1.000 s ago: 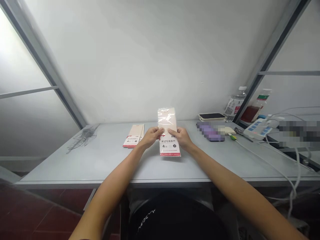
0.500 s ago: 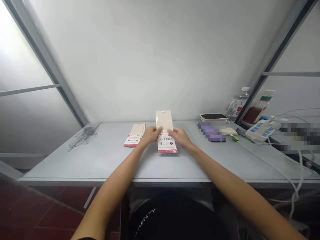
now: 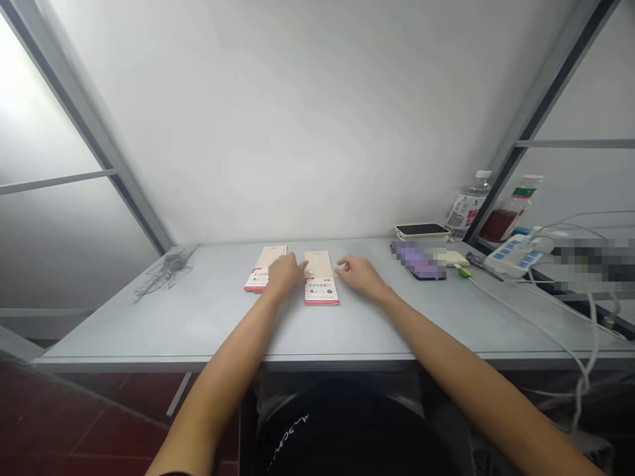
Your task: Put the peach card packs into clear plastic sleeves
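A flat cream, white and red ruler-set packet [image 3: 321, 289], with Chinese print and a large 4, lies on the desk in front of me. My left hand [image 3: 286, 272] hovers off its left edge, slightly blurred, thumb apart from the fingers and nothing seen in it. On the other side, my right hand [image 3: 361, 274] is beside the packet, fingers loosely curled with a gap between thumb and forefinger. A small pile of similar packets [image 3: 270, 256] sits just left, partly covered by my left hand.
Dark scribble-like strands [image 3: 166, 272] mark the grey desk [image 3: 218, 327] at left. To the right are a phone [image 3: 421, 230], a purple item [image 3: 419, 261], a clear bottle [image 3: 466, 208], a bottle of dark liquid [image 3: 508, 211], a power strip [image 3: 516, 254] and white cables [image 3: 526, 320].
The ruler-set packet, held upright between both hands before, now lies flat on the desk. Both hands have let go; my left hand has shifted left, over the pile's edge.
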Demonstrator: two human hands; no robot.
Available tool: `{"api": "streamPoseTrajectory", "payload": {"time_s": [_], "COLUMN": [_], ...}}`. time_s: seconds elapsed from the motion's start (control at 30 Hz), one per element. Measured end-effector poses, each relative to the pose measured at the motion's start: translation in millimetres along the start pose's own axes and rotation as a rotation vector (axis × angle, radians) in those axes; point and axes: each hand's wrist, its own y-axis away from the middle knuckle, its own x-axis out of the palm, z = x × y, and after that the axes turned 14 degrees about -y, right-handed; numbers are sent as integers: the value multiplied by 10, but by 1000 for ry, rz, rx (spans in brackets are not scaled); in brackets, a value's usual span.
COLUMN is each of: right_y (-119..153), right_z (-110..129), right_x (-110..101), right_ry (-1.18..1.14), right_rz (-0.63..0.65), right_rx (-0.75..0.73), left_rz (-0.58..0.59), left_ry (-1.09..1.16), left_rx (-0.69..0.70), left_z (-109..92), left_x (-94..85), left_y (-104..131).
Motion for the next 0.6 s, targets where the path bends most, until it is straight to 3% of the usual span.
{"api": "streamPoseTrajectory", "payload": {"time_s": [0.1,0.17,0.23,0.33,0.6], "right_y": [-50,-75,-88,-96,-150], "right_z": [-87,-199,-320,-437,-515], "right_x": [-215,-369,-489,-567,-538], "right_ry": [149,257,339,377,327], "right_rz": [-164,-230,-224,-113,-29], "right_rx": [110,192,301,427,453], "left_rz": [-32,45,123,179,199], "left_ry": [-28,-81,-98,-26,60], "left_rx": [-135,-251,-342,-423,-479], "left_z": [185,346,489,608,577], "left_x": [-201,-317,-386,-402,-401], "left_y": [-87,-135,-165,-177,-164]}}
